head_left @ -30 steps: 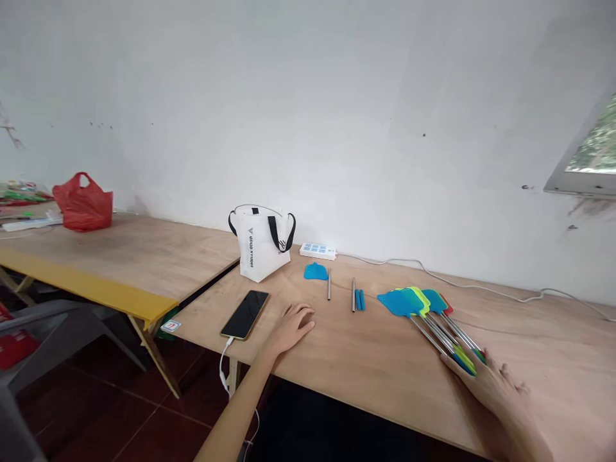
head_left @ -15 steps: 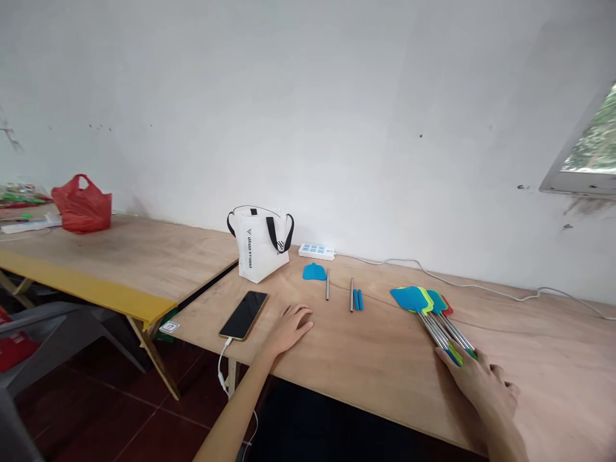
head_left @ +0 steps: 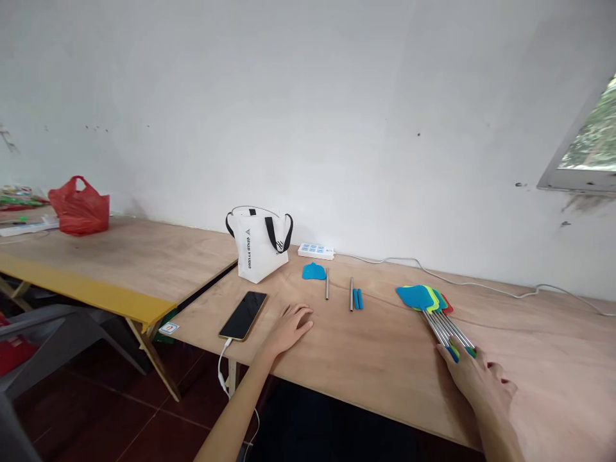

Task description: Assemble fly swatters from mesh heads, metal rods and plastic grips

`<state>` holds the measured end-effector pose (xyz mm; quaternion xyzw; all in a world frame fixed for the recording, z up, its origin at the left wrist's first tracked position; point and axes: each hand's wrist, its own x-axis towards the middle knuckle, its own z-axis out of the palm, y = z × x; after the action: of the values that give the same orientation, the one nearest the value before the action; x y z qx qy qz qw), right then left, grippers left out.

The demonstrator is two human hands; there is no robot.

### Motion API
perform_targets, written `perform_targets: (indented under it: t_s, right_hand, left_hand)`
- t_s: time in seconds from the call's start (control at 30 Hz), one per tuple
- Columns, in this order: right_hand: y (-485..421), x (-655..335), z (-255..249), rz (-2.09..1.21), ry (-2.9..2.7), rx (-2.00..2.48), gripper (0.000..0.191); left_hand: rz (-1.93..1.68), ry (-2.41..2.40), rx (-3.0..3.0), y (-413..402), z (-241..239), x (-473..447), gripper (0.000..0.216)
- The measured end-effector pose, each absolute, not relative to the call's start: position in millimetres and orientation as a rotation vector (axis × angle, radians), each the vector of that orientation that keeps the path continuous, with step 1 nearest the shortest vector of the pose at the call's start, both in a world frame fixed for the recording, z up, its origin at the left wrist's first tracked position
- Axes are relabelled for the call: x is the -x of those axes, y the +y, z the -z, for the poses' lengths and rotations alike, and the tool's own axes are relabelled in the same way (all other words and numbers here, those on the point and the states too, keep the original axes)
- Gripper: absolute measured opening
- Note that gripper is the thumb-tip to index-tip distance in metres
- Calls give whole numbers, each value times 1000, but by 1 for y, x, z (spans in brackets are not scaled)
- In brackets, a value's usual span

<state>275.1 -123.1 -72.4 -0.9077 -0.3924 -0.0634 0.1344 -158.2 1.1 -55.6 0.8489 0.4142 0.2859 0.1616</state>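
Note:
My right hand (head_left: pixel 481 380) is closed over the coloured handles of several fly swatters (head_left: pixel 443 324), which lie bundled on the table. Their metal rods point away from me, and their overlapping blue, yellow-green and red heads fan out at the far end. My fingertips are partly hidden. My left hand (head_left: pixel 290 327) rests on the tabletop, fingers loosely spread, holding nothing. Beyond it lie a loose blue swatter head (head_left: pixel 314 271) and a metal tube (head_left: pixel 328 284). Farther right, another metal tube (head_left: pixel 351 295) sits beside two short blue grips (head_left: pixel 358 299).
A phone (head_left: pixel 243 315) on a white cable lies left of my left hand. Behind it stands a white bag (head_left: pixel 260 250) with black handles. A power strip (head_left: pixel 316 251) is by the wall, its cord (head_left: pixel 462 280) running right. A red plastic bag (head_left: pixel 81 208) sits on the neighbouring table.
The swatter heads have drawn closer together, the front blue one shifting slightly right. My right hand has moved only a little; my left hand stays in place.

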Motion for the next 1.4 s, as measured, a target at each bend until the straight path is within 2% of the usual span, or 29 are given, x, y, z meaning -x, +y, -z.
perform_targets:
  t_s: [0.4,0.6,0.7,0.9,1.07,1.4]
  right_hand:
    - [-120,-277,79,145,-1100,2597,82]
    - [-114,-270,77,246,-1083,2480,77]
    - [-109,-259,75,268,-1343,2321,73]
    - [-99,-200,96,33,-2044,2029,63]
    - [-93,-164,118,156,-2089,2028,64]
    - [-81,-171,120,146,-2112,1950,70]
  left_hand:
    - [-811,1171,-2426,1,54,158,29]
    - [-806,1191,-2432,-2,52,157,29]
    - [-801,1190,-2444,-1,52,157,29]
    - [-799,1188,-2448,2,56,157,28]
    - [-800,1197,-2464,2,59,156,28]
    - [-622,1258,-2595,25,77,131,55]
